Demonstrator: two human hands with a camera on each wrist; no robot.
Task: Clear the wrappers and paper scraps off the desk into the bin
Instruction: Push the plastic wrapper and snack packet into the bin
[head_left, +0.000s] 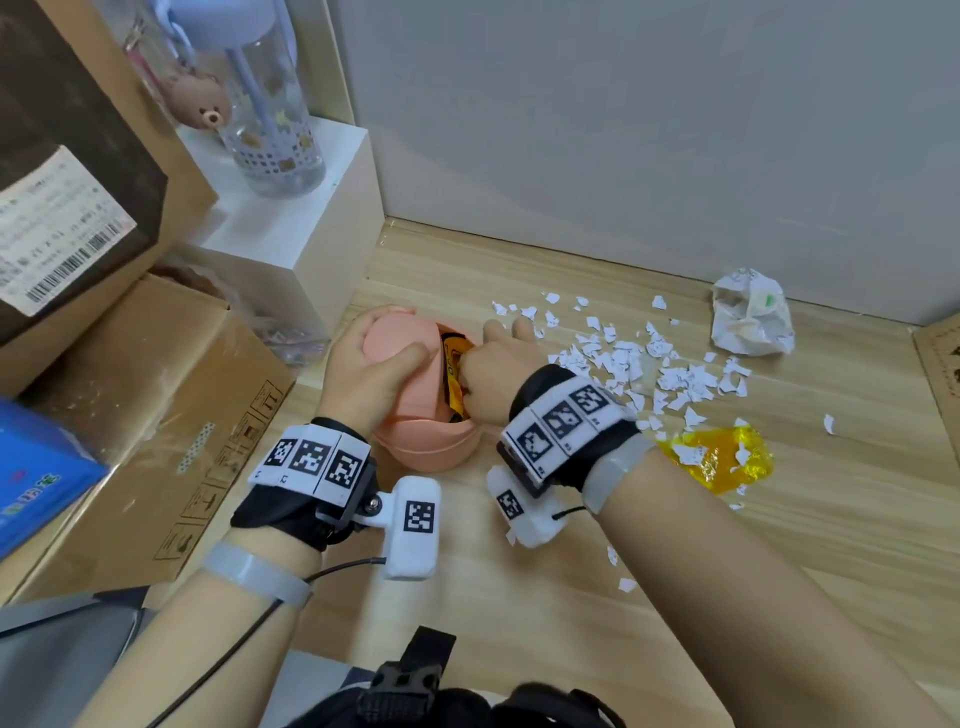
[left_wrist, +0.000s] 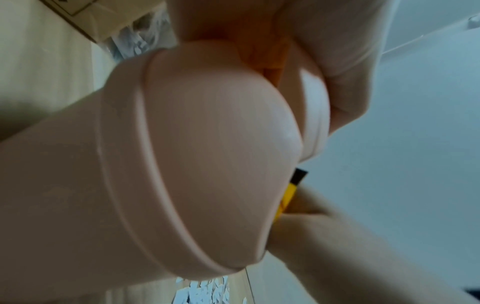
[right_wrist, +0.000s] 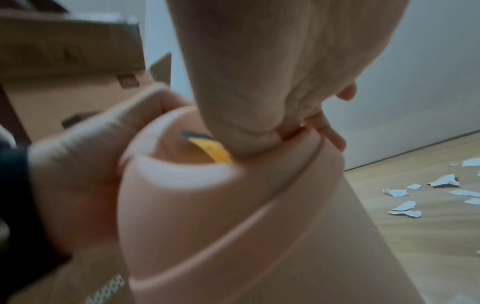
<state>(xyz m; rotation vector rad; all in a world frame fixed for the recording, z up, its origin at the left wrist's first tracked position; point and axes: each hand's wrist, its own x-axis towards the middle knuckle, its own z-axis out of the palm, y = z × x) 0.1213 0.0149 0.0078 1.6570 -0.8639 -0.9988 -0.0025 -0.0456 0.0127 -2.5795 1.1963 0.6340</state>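
Head view shows your right hand (head_left: 496, 376) at the mouth of the pink bin (head_left: 423, 441), fingers bunched round an orange-and-black wrapper (head_left: 453, 374) that sits partly inside the opening. Your left hand (head_left: 363, 376) is curled over the bin's domed swing lid (head_left: 397, 340), thumb lying across its front, the lid tipped back so the gap is open. From the right wrist camera the same wrapper (right_wrist: 210, 149) pokes up between your knuckles and the lid's edge.

The bin stands on a pale wooden desk (head_left: 675, 597) that meets a plain grey wall (head_left: 623, 130) behind it. Just right of the bin, torn white paper scraps (head_left: 639, 364) are scattered thickly over the desk, with a few stray bits nearer you. Right of the bin and closer to you, past your right wrist, lies a crumpled yellow transparent wrapper (head_left: 722, 457) with scraps on top of it. Well to the right of the bin, against the wall, sits a crumpled white paper ball (head_left: 750, 314).

Left of the bin, stacked cardboard boxes (head_left: 130, 415) crowd in close. Behind the bin to the left is a white block (head_left: 311, 228) carrying a clear bottle (head_left: 270, 104) with a bear charm.
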